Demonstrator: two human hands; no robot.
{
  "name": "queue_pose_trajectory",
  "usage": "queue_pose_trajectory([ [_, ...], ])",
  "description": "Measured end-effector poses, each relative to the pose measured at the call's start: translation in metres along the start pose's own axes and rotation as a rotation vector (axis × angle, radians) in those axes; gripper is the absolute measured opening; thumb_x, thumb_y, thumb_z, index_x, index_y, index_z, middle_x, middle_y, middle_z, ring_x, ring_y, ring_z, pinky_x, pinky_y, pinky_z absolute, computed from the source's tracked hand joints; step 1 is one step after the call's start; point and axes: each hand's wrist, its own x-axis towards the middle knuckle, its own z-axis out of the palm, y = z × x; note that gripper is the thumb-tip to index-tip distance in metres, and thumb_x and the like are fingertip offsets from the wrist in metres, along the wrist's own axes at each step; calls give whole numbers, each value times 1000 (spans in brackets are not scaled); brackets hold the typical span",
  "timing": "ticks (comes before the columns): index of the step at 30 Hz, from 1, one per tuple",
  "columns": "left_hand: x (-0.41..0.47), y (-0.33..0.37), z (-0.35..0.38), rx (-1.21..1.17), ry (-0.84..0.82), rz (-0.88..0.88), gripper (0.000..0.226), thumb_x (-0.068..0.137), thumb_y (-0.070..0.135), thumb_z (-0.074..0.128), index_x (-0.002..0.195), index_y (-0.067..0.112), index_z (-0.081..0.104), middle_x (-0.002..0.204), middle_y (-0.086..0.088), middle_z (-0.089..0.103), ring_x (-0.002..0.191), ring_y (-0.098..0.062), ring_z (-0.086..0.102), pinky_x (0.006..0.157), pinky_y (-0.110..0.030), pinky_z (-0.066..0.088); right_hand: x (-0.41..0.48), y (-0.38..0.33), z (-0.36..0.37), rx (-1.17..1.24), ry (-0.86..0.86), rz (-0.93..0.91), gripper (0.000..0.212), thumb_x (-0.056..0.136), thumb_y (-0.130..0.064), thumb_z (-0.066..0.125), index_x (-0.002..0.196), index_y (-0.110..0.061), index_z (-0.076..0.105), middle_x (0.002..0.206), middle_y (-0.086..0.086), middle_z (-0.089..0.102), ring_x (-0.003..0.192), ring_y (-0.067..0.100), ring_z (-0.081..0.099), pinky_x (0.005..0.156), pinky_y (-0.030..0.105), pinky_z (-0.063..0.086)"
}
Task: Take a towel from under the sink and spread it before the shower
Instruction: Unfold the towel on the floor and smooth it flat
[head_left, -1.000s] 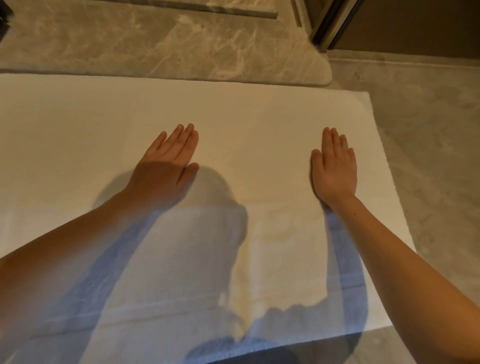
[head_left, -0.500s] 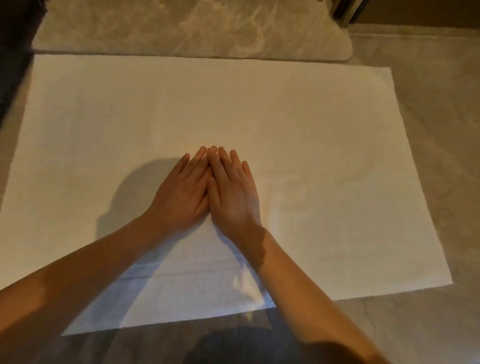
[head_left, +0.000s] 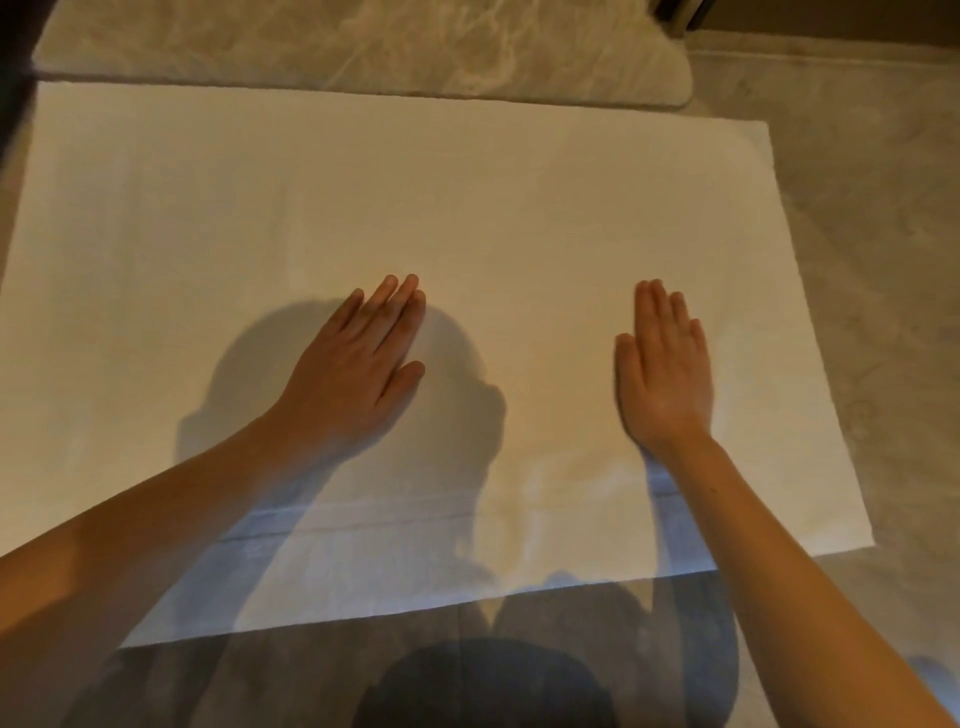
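A: On floor, near marble shower step (head_left: 363, 47): white rectangular terry towel (head_left: 467, 197) flat. Left hand (head_left: 353, 374), right hand (head_left: 667, 379) palms down, fingers (head_left: 402, 306) straight, together, gripping nothing.
B: Sweep outward, light pressure, avoid bunching.

The towel (head_left: 467, 208) lies flat on the floor (head_left: 872, 260), a stone step (head_left: 363, 47) along its 12 o'clock edge. On it rest the left hand (head_left: 353, 374) toward 9 o'clock and the right hand (head_left: 665, 374) toward 3 o'clock.
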Motion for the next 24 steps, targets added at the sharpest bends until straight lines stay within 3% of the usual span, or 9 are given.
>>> queue_pose_trajectory([
  [4, -2, 10, -14, -30, -24, -9, 63, 99, 37, 20, 154, 6, 15, 163, -12, 12, 150, -23, 9, 122, -41, 8, -1, 0, -7, 59, 3, 37, 57, 103, -31, 18, 156, -11, 12, 164, 6, 9, 151, 22, 4, 123, 38, 3],
  [6, -10, 24, -19, -30, -1, 78, 63, 100, 38, 20, 152, 1, 21, 161, -16, 17, 149, -28, 15, 121, -46, 13, -10, -19, -10, 140, 30, 52, 55, 104, -27, 22, 156, -8, 15, 164, 9, 11, 151, 24, 6, 123, 39, 4],
  [9, -33, 55, -15, -83, 27, 189, 62, 102, 38, 22, 149, -2, 28, 159, -20, 22, 148, -31, 19, 120, -48, 17, -45, -72, -7, 281, 28, -70, 55, 103, -28, 25, 154, -6, 23, 161, 11, 20, 150, 26, 13, 123, 38, 8],
  [14, -59, 71, -1, -73, -41, 167, 57, 100, 29, 27, 146, -5, 31, 155, -22, 27, 146, -33, 22, 119, -50, 21, -107, -148, 24, 374, -39, -192, 51, 104, -23, 29, 152, -8, 27, 160, 9, 24, 150, 23, 14, 123, 40, 10],
  [19, -60, 65, 6, -102, -9, 169, 59, 101, 31, 28, 151, -1, 23, 159, -18, 19, 150, -28, 14, 120, -48, 17, -112, -135, 36, 233, -41, -211, 57, 104, -35, 18, 156, -11, 18, 163, 7, 16, 152, 19, 6, 123, 38, 8],
  [24, -60, 64, 8, -58, 12, 178, 63, 102, 36, 26, 152, -2, 19, 161, -19, 14, 150, -29, 13, 120, -48, 18, -109, -78, 33, 36, -34, -94, 60, 102, -39, 19, 157, -19, 6, 165, 0, 6, 152, 17, -1, 123, 35, -1],
])
